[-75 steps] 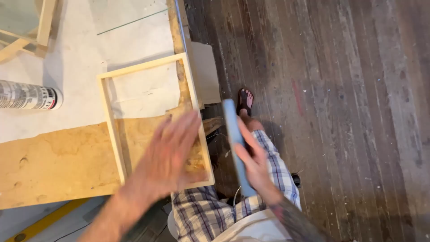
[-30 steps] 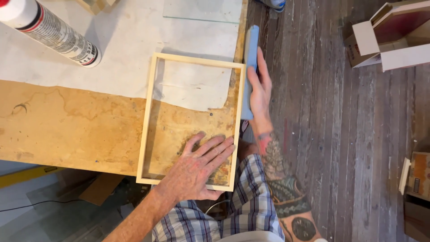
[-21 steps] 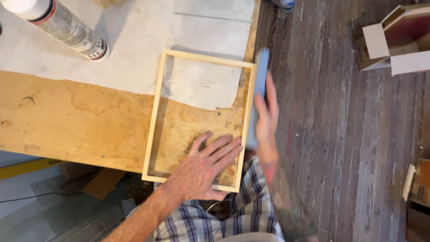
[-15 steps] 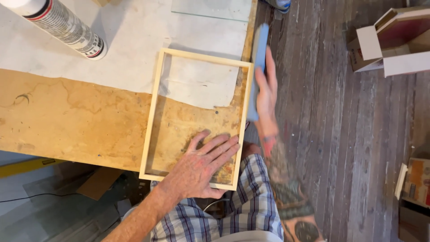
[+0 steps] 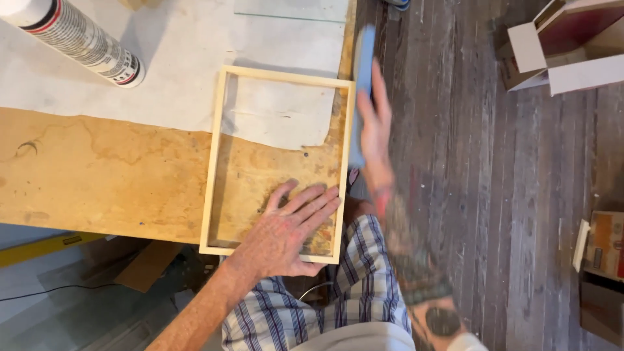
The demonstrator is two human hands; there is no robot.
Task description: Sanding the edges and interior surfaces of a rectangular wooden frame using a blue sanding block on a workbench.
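Observation:
A pale wooden rectangular frame [image 5: 214, 153] lies flat on the workbench, its right side at the bench edge. My left hand [image 5: 286, 231] rests flat inside the frame's near right corner, fingers spread, pressing down on the bench and the frame's near rail. My right hand [image 5: 374, 130] grips a long blue sanding block [image 5: 361, 71] and holds it against the outer face of the frame's right rail. The right hand and forearm are motion-blurred.
The workbench [image 5: 97, 175] has a worn brown board top partly covered by white paper [image 5: 182, 58]. A caulk tube [image 5: 78, 42] lies at the far left, a glass pane [image 5: 292, 8] at the far edge. Open cardboard boxes [image 5: 559, 42] stand on the plank floor at right.
My left hand has gone from moving above the frame to lying flat inside it. My right hand brought the blue block to the frame's right rail and slides it back and forth along it.

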